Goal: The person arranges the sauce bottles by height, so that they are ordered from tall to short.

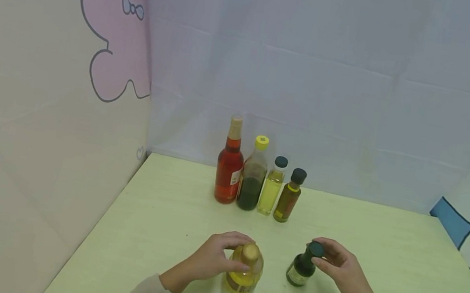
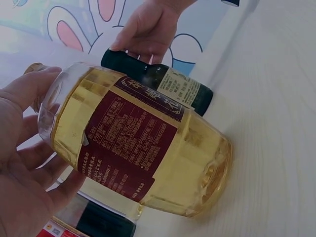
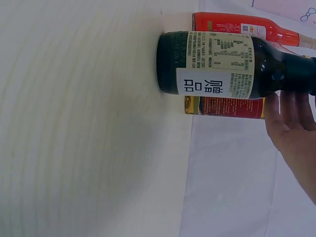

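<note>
My left hand (image 1: 219, 257) holds a clear oil bottle (image 2: 197, 153) with golden oil, a gold cap and a dark red label. Its thumb and fingers curl round the shoulder, below the cap. Just to the right, a small dark green bottle (image 3: 217, 64) with a cream label is gripped at the neck by my right hand (image 1: 342, 271). Both bottles are on or very close to the tabletop, with a gap between them in the head view. Part of the right fingers is hidden behind the small bottle's neck.
Behind the hands stands a row of bottles: a tall red one (image 1: 226, 176), a dark one with a yellow cap (image 1: 250, 190), a pale oil bottle (image 1: 270, 193) and a brownish one with a black cap (image 1: 288, 201). A curtain (image 1: 319, 78) hangs behind the pale table (image 1: 161, 206).
</note>
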`<state>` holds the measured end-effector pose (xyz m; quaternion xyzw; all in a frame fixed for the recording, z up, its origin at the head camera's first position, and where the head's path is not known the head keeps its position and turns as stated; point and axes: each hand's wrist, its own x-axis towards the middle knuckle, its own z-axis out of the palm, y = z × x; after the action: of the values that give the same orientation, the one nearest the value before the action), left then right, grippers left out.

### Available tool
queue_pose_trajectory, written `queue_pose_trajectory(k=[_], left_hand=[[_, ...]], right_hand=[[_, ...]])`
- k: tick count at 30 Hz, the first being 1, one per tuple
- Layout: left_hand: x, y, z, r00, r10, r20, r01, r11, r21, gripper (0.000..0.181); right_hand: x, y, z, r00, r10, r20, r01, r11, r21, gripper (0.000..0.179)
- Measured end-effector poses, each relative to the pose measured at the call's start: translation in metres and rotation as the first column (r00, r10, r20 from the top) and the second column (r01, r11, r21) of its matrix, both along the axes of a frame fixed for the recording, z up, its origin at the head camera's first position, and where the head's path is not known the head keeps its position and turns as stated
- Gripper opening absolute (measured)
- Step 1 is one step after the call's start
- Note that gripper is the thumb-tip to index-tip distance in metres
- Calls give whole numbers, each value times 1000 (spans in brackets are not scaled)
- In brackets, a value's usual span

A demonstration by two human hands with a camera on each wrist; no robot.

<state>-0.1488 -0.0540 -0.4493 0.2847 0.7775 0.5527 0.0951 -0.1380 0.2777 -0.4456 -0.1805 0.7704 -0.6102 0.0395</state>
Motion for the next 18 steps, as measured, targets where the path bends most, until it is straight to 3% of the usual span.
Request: queue_pose_trajectory(k=[18], left_hand=[[-3,1,5,1000,-19,7,19,1000,3,42]], right_hand=[[0,1,-2,1000,8,2,-8,1000,-13,34]])
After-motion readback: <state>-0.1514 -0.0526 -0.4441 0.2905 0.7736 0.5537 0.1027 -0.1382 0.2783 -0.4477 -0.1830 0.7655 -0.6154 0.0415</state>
